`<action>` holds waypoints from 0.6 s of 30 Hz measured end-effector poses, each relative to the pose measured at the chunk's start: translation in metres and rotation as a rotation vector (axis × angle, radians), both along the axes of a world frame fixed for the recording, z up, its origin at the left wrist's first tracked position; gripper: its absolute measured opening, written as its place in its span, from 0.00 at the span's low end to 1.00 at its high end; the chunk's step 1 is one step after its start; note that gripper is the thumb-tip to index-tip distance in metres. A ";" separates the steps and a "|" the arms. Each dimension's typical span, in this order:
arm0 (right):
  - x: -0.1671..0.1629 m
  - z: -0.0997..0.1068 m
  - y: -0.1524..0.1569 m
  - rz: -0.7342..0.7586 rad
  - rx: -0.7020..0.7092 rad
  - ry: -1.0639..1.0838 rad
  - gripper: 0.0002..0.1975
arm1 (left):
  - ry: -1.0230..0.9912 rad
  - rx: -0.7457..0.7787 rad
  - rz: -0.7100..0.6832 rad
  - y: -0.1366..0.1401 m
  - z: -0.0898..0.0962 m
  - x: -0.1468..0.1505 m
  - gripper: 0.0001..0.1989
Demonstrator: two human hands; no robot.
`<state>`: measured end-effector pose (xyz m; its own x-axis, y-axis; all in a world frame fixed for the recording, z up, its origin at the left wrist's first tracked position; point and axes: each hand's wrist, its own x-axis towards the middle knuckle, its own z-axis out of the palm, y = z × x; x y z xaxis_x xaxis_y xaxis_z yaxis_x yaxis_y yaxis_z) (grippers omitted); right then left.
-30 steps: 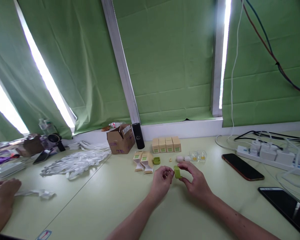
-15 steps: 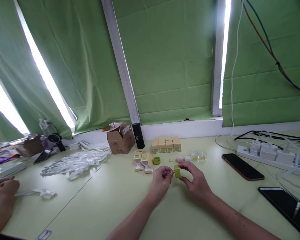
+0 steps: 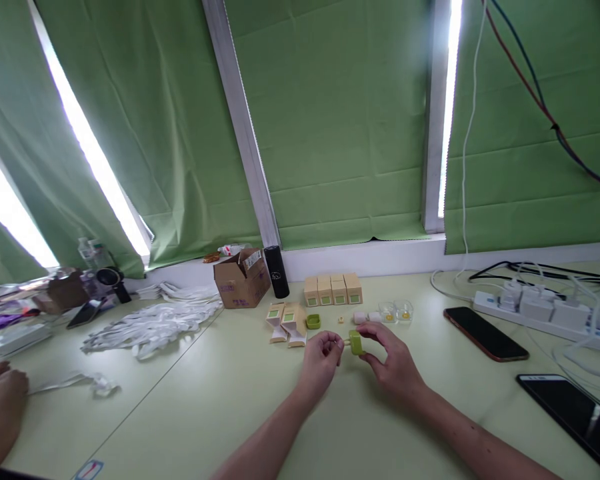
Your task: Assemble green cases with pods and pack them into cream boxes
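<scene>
Between thumb and fingers of my right hand (image 3: 391,360) is a small green square plastic piece (image 3: 356,343), held upright above the table. My left hand (image 3: 322,357) is closed in a pinch at the left side of that piece, on thin pale prong-like parts (image 3: 347,343) that reach toward it. What the left fingertips cover is hidden. Just beyond the hands, a green square tray-like part (image 3: 313,322) and a tiny yellowish piece (image 3: 341,320) lie on the table. Two white cylinders (image 3: 367,317) and clear cups with yellow centres (image 3: 396,312) stand behind my right hand.
Several small cardboard boxes (image 3: 333,291) line the back, with opened ones (image 3: 286,323) nearer. A carton (image 3: 243,279) and black cylinder (image 3: 277,272) stand farther left, beside white straps (image 3: 155,325). Phones (image 3: 485,333) and a power strip (image 3: 540,310) lie right. Another person's hand (image 3: 3,403) is far left.
My left fingertips have drawn slightly left, so more of the thin parts shows beside the green piece. The other person's hands have shifted left, and the strap near them has moved.
</scene>
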<state>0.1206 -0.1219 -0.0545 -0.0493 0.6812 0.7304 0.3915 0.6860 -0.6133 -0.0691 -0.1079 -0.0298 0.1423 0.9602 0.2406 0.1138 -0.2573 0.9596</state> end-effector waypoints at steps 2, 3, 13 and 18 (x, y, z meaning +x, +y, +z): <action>0.000 0.000 0.000 -0.002 -0.011 -0.005 0.20 | -0.006 -0.002 0.002 0.000 0.000 -0.001 0.16; 0.000 0.001 0.000 -0.003 -0.014 -0.009 0.20 | -0.008 -0.005 0.005 0.001 -0.001 -0.001 0.16; 0.006 0.001 0.003 -0.078 -0.030 0.009 0.19 | 0.019 0.084 0.264 0.014 -0.004 -0.013 0.12; 0.007 0.001 0.002 -0.083 0.032 -0.076 0.21 | 0.246 0.379 0.260 -0.002 0.001 -0.010 0.12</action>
